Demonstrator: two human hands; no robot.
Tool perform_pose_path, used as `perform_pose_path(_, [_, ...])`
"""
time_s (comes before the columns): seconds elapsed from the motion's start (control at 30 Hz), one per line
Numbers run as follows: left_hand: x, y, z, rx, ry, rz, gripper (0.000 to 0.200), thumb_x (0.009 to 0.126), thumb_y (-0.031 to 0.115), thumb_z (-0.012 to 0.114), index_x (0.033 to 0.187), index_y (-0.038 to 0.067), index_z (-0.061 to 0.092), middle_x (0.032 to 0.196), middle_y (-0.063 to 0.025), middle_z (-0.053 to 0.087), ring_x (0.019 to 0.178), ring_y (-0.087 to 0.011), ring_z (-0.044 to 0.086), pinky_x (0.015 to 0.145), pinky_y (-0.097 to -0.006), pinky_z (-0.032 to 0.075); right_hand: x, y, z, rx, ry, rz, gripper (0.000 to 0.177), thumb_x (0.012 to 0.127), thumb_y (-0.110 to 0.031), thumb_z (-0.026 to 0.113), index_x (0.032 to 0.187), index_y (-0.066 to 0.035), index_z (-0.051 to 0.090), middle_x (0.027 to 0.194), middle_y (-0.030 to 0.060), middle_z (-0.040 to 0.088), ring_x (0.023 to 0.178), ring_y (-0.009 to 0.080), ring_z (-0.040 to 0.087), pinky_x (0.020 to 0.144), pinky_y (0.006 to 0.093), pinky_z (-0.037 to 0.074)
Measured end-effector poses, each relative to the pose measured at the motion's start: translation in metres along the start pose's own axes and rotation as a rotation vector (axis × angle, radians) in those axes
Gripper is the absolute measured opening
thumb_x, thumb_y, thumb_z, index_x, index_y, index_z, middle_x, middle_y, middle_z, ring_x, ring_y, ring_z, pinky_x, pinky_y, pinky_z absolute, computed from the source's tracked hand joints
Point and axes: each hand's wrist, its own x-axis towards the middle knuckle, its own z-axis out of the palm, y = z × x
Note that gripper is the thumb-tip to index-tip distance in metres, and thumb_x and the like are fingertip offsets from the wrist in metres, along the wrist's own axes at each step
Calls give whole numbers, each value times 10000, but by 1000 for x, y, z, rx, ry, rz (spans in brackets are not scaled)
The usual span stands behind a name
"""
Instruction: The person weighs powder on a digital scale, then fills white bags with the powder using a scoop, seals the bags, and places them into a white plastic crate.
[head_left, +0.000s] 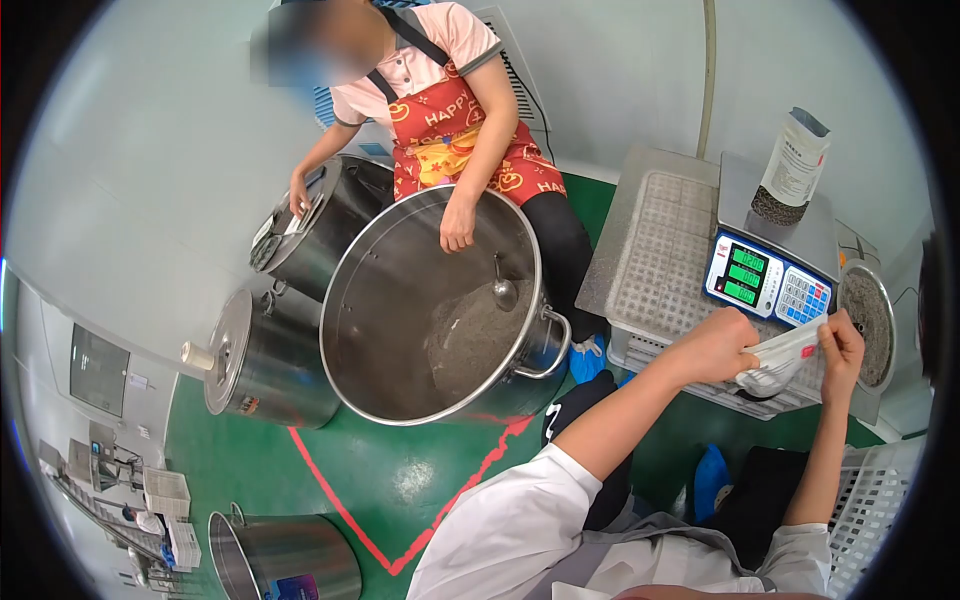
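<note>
Between my two hands is a white pouch (785,358), held by its top edge in front of the scale. My left hand (718,345) is closed on the pouch's left corner, and my right hand (842,350) pinches its right corner. Just beyond them is a digital scale (768,280) with green displays. On its metal plate stands an upright printed pouch (793,170) with a dark lower part. A round metal bowl (868,325) of grey powder lies to the right of my right hand.
A co-worker (455,110) in a red apron sits behind a large steel pot (385,270) holding grey powder and a ladle (504,292). Lidded steel drums (285,350) stand left. An open pot (320,555) is lower left. A white crate (875,505) stands at my right.
</note>
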Motion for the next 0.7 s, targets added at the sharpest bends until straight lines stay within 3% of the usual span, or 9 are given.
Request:
perform_pose_path(0.13, [-3, 0, -7, 3, 5, -22, 248, 684, 131, 704, 577, -30, 549, 569, -206, 515, 568, -386, 513, 538, -449, 370, 3, 10, -13, -33, 7, 17, 182, 865, -55, 586, 705, -36, 501, 717, -19, 442, 694, 81, 381, 725, 228, 313])
perform_pose_path(0.3, [-3, -1, -13, -59, 47, -26, 210, 703, 102, 689, 615, -31, 552, 578, -180, 513, 534, -341, 495, 518, -413, 366, 3, 8, -9, 40, 38, 60, 186, 876, -80, 584, 712, -43, 504, 691, -37, 411, 660, 73, 346, 679, 229, 299])
perform_pose_path(0.37, [-2, 2, -16, -200, 138, -89, 207, 725, 87, 688, 638, -34, 545, 543, -144, 478, 495, -241, 464, 499, -350, 356, 4, 4, -8, 63, 43, 63, 195, 881, -92, 583, 711, -46, 500, 684, -43, 395, 647, 72, 332, 660, 229, 292])
perform_pose_path(0.4, [0, 1, -17, -199, 136, -87, 207, 725, 87, 688, 638, -34, 545, 543, -144, 478, 495, -241, 464, 499, -350, 356, 3, 4, -7, 126, 56, 97, 204, 888, -106, 580, 708, -50, 501, 684, -47, 384, 642, 69, 321, 638, 228, 278])
perform_pose_path(0.47, [0, -4, -18, -235, 163, -154, 220, 763, 89, 683, 650, -24, 533, 543, -86, 476, 520, -124, 438, 506, -296, 351, 1, 5, -3, 186, 72, 135, 215, 895, -120, 577, 705, -53, 502, 685, -51, 372, 638, 66, 309, 616, 226, 265])
perform_pose_path(0.53, [2, -7, -13, -317, 208, -152, 229, 779, 95, 688, 649, -11, 531, 553, -47, 484, 541, -97, 423, 511, -281, 349, 2, 7, 1, 322, 139, 227, 224, 911, -137, 564, 707, -63, 510, 694, -57, 375, 648, 56, 315, 596, 217, 252])
perform_pose_path(0.7, [2, -13, -10, -657, 247, -206, 229, 802, 111, 706, 687, 21, 529, 660, 37, 538, 618, -64, 461, 571, -259, 399, -1, 6, 6, 496, 182, 183, 193, 927, -130, 544, 746, -68, 522, 712, -58, 416, 646, 48, 323, 588, 208, 246])
